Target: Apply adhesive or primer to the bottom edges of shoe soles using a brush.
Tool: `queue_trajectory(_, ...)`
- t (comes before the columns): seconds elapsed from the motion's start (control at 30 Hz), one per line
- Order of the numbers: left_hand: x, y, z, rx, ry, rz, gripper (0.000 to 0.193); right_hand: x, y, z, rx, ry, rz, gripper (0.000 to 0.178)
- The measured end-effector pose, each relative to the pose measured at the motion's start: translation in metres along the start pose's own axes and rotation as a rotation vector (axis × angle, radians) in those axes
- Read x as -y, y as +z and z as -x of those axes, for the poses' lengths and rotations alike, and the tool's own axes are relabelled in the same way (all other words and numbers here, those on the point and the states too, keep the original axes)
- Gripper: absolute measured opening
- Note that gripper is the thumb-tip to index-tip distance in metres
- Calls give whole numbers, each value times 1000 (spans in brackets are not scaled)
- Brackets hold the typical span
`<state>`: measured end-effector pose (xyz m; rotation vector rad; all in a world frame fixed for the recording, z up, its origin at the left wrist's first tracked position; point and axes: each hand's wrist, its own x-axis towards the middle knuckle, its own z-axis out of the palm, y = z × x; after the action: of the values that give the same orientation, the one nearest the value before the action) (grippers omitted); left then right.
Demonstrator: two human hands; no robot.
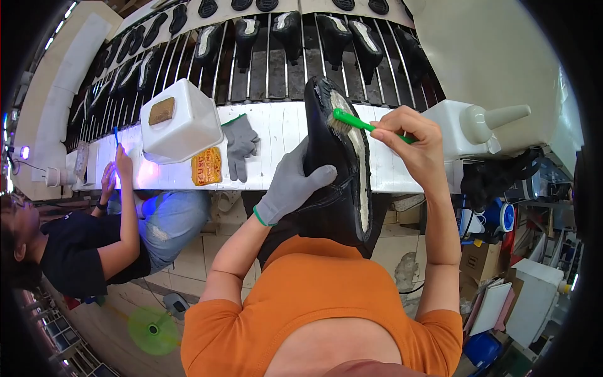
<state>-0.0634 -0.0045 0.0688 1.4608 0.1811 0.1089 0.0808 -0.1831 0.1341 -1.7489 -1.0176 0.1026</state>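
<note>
A black shoe upper (323, 210) with a pale strip running down its underside is held up in front of me, toe pointing away. My left hand (292, 186), in a grey glove with a green cuff, is wrapped round its left side. Bare, my right hand (416, 139) grips a green-handled brush (359, 122). The brush's bristles touch the underside of the shoe upper near its toe, beside the pale strip. My left palm is partly hidden behind the shoe upper.
Beyond the white worktop (276, 119), a roller conveyor (264, 81) carries several black shoe uppers. On the worktop are a white plastic tub (182, 129), a grey glove (240, 141), a yellow-orange packet (206, 167) and a white nozzled container (458, 125). A co-worker (81, 245) sits at left.
</note>
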Motion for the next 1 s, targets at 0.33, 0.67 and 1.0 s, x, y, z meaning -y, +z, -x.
queue_trajectory(0.33,2,-2,-2,13,58,-331,72,-16,-5,-29,-110,167,47,12)
queue_trajectory(0.67,3,-11,-6,132,-54,-45,66,-13,-34,-33,266,39,-24,11)
queue_trajectory(1.0,6,-10,-6,126,-84,230,57,-6,-36,-18,448,-62,-2,10)
